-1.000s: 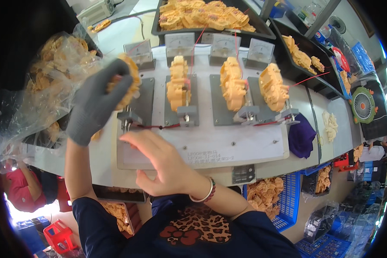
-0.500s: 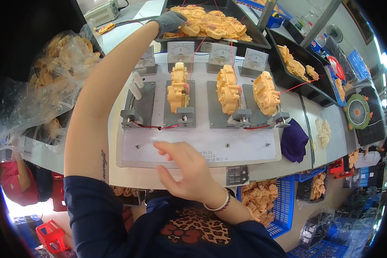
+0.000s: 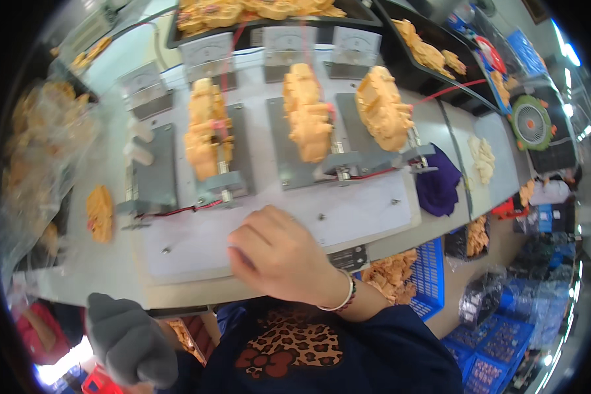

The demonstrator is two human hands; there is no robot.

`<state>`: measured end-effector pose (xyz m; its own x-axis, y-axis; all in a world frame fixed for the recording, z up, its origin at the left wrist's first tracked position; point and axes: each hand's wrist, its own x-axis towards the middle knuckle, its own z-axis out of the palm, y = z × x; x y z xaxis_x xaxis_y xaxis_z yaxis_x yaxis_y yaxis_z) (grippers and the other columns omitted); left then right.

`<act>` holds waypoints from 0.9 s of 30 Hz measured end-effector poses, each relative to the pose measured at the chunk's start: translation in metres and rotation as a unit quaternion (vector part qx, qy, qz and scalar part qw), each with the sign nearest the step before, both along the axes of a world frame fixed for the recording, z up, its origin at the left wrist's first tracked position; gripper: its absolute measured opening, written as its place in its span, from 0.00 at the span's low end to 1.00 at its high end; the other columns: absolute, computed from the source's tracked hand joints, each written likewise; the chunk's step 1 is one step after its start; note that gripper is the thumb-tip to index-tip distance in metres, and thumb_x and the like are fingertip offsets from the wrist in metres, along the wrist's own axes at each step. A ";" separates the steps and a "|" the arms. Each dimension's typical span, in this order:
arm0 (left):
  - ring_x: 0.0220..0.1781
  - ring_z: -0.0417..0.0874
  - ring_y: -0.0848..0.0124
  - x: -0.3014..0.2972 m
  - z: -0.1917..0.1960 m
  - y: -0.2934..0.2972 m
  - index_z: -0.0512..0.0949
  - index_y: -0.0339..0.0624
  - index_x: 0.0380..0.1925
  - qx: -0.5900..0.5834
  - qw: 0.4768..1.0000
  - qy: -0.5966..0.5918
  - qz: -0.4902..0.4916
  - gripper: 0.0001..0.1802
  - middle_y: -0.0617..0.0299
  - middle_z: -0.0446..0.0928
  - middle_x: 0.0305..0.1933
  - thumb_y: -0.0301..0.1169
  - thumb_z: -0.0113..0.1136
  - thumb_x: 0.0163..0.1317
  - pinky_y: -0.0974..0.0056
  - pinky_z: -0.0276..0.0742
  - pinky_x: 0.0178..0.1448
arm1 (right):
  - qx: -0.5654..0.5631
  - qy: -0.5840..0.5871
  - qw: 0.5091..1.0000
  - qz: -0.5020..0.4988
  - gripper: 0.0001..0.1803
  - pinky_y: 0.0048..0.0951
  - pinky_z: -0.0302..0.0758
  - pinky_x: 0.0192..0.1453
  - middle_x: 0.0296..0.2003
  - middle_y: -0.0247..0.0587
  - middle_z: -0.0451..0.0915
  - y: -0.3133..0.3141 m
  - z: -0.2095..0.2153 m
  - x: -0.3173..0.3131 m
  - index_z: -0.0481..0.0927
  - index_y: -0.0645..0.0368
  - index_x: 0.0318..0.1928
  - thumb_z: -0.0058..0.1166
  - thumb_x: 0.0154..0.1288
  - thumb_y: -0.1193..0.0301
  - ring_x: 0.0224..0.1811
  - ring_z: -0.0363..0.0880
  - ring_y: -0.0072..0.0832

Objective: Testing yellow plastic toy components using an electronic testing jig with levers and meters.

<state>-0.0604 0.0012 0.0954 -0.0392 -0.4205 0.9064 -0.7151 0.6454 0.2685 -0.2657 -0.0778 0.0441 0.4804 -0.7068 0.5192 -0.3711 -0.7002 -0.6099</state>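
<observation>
At the lower left, beyond the near table edge, is my left hand [image 3: 130, 341] in a grey glove. Its fingers are bent inward, and what they hold, if anything, is hidden. My bare right hand [image 3: 276, 253] is curled above the white base board [image 3: 197, 256], with no object visible in it. Yellow plastic toy-like housings stand on three grey metal fixtures: left [image 3: 205, 131], middle [image 3: 306, 118] and right [image 3: 383, 108]. The leftmost fixture [image 3: 156, 171] bears two white pegs and no housing. A loose yellow housing [image 3: 100, 213] lies on the table beside it.
Analog meters [image 3: 207, 56] line the back of the board. Behind them is a black tray [image 3: 276, 27] of yellow parts; another black tray [image 3: 433, 85] stands right. A purple cloth [image 3: 438, 182] and green fan [image 3: 532, 123] are also right. Plastic-bagged parts [image 3: 46, 131] sit left.
My left hand has left the back tray and dropped to the lower left. My right hand's fingers have curled in. The view has shifted, and the loose housing at left now shows.
</observation>
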 end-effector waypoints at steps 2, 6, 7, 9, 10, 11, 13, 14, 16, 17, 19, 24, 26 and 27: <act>0.21 0.67 0.64 -0.017 -0.033 -0.008 0.73 0.33 0.21 0.094 0.985 0.108 0.095 0.17 0.55 0.71 0.22 0.36 0.49 0.60 0.62 0.61 0.28 | -0.007 0.004 1.000 0.000 0.10 0.34 0.71 0.38 0.28 0.41 0.72 0.001 0.000 -0.001 0.73 0.59 0.30 0.61 0.46 0.75 0.33 0.73 0.38; 0.28 0.69 0.66 -0.021 -0.056 -0.013 0.73 0.30 0.27 0.199 0.953 0.184 0.138 0.14 0.55 0.71 0.27 0.32 0.47 0.61 0.64 0.62 0.32 | -0.003 0.003 1.000 -0.005 0.11 0.33 0.67 0.37 0.28 0.39 0.71 0.003 0.003 -0.002 0.74 0.59 0.31 0.62 0.45 0.75 0.32 0.70 0.37; 0.30 0.69 0.67 -0.022 -0.059 -0.016 0.73 0.30 0.27 0.216 0.942 0.198 0.164 0.13 0.55 0.71 0.28 0.32 0.47 0.61 0.65 0.61 0.33 | -0.004 0.011 1.000 -0.010 0.11 0.33 0.67 0.37 0.28 0.39 0.71 0.003 0.004 -0.002 0.74 0.59 0.31 0.62 0.45 0.75 0.32 0.70 0.37; 0.31 0.68 0.69 -0.019 -0.061 -0.017 0.73 0.30 0.29 0.223 0.943 0.202 0.140 0.14 0.58 0.71 0.29 0.32 0.45 0.64 0.67 0.61 0.35 | 0.008 -0.019 0.999 -0.035 0.11 0.34 0.67 0.38 0.29 0.38 0.70 0.004 0.005 -0.003 0.75 0.59 0.32 0.62 0.46 0.77 0.32 0.69 0.36; 0.32 0.66 0.72 -0.017 -0.060 -0.017 0.73 0.30 0.31 0.227 0.945 0.198 0.124 0.14 0.61 0.70 0.30 0.33 0.44 0.66 0.68 0.61 0.37 | 0.007 -0.012 0.999 -0.039 0.11 0.34 0.67 0.38 0.29 0.38 0.70 0.002 0.004 -0.004 0.75 0.59 0.32 0.62 0.46 0.77 0.32 0.69 0.36; 0.32 0.66 0.72 -0.014 -0.061 -0.016 0.73 0.30 0.32 0.236 0.945 0.194 0.115 0.14 0.61 0.70 0.30 0.32 0.44 0.66 0.68 0.61 0.37 | 0.015 -0.026 0.999 -0.029 0.11 0.34 0.67 0.38 0.30 0.38 0.70 0.001 0.002 -0.005 0.76 0.59 0.33 0.62 0.48 0.77 0.32 0.69 0.36; 0.32 0.66 0.72 -0.012 -0.060 -0.014 0.73 0.31 0.32 0.243 0.945 0.189 0.114 0.14 0.61 0.70 0.30 0.33 0.44 0.66 0.68 0.61 0.37 | 0.023 -0.036 0.999 -0.022 0.10 0.34 0.67 0.38 0.31 0.38 0.69 -0.001 0.002 -0.005 0.76 0.59 0.34 0.62 0.49 0.78 0.33 0.69 0.36; 0.31 0.66 0.72 -0.012 -0.060 -0.013 0.73 0.31 0.32 0.248 0.944 0.179 0.121 0.15 0.61 0.70 0.30 0.33 0.43 0.66 0.68 0.60 0.36 | 0.030 -0.038 0.999 -0.015 0.10 0.33 0.67 0.39 0.31 0.38 0.69 -0.001 0.002 -0.005 0.76 0.59 0.33 0.62 0.50 0.79 0.33 0.69 0.36; 0.31 0.65 0.72 -0.012 -0.063 -0.013 0.73 0.31 0.32 0.248 0.944 0.180 0.122 0.15 0.61 0.69 0.30 0.33 0.43 0.67 0.68 0.60 0.36 | 0.036 -0.039 0.999 -0.010 0.09 0.33 0.67 0.39 0.31 0.38 0.69 -0.001 0.003 -0.006 0.76 0.60 0.33 0.61 0.51 0.79 0.34 0.68 0.37; 0.31 0.65 0.72 -0.012 -0.063 -0.013 0.73 0.31 0.32 0.246 0.945 0.180 0.119 0.15 0.61 0.69 0.30 0.33 0.43 0.67 0.68 0.60 0.36 | 0.038 -0.040 0.998 -0.011 0.09 0.33 0.67 0.39 0.31 0.38 0.69 -0.001 0.002 -0.006 0.76 0.60 0.33 0.62 0.51 0.79 0.34 0.68 0.37; 0.31 0.65 0.72 -0.011 -0.063 -0.013 0.73 0.31 0.32 0.245 0.946 0.180 0.116 0.15 0.61 0.69 0.30 0.33 0.43 0.67 0.68 0.59 0.36 | 0.040 -0.040 0.998 -0.011 0.09 0.32 0.67 0.40 0.31 0.39 0.69 -0.001 0.002 -0.007 0.76 0.60 0.33 0.62 0.51 0.79 0.34 0.68 0.37; 0.30 0.63 0.74 -0.011 -0.065 -0.011 0.73 0.32 0.32 0.252 0.941 0.198 0.113 0.15 0.62 0.68 0.29 0.33 0.43 0.67 0.69 0.56 0.34 | 0.037 -0.020 0.999 -0.034 0.09 0.33 0.68 0.42 0.31 0.39 0.69 0.000 0.001 -0.005 0.76 0.60 0.33 0.62 0.52 0.78 0.35 0.67 0.37; 0.30 0.63 0.74 -0.010 -0.065 -0.012 0.73 0.32 0.32 0.248 0.943 0.196 0.105 0.14 0.62 0.68 0.29 0.33 0.43 0.67 0.69 0.56 0.34 | 0.042 -0.004 0.998 -0.043 0.09 0.33 0.68 0.42 0.32 0.39 0.69 0.001 0.002 -0.004 0.76 0.59 0.34 0.62 0.52 0.78 0.36 0.67 0.38; 0.30 0.63 0.74 -0.010 -0.066 -0.012 0.73 0.32 0.32 0.245 0.945 0.194 0.097 0.14 0.62 0.68 0.29 0.32 0.43 0.66 0.69 0.55 0.34 | 0.046 0.011 0.997 -0.053 0.09 0.33 0.68 0.43 0.32 0.39 0.69 0.002 0.002 -0.004 0.75 0.59 0.34 0.62 0.52 0.78 0.36 0.67 0.38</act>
